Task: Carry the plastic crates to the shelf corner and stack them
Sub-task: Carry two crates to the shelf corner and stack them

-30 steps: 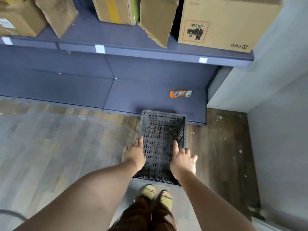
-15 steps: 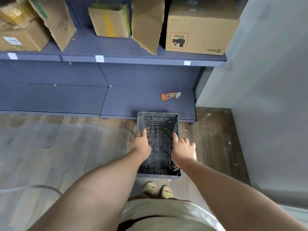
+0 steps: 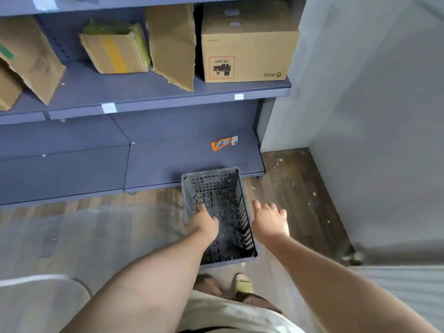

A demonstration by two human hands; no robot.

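Standing against the foot of the blue-grey metal shelf unit (image 3: 149,92), near its right corner: dark grey perforated plastic crate (image 3: 216,188), apparently empty. Likely set-down step; next, fetching another crate to stack. Left hand (image 3: 204,224) over crate's left rim, grip unclear; right hand (image 3: 270,222) spread, just beside right wall, holding nothing.

Right hand (image 3: 270,221) lifted off crate (image 3: 216,188) rim, fingers spread; left hand (image 3: 204,223) shifted inside crate; view raised.
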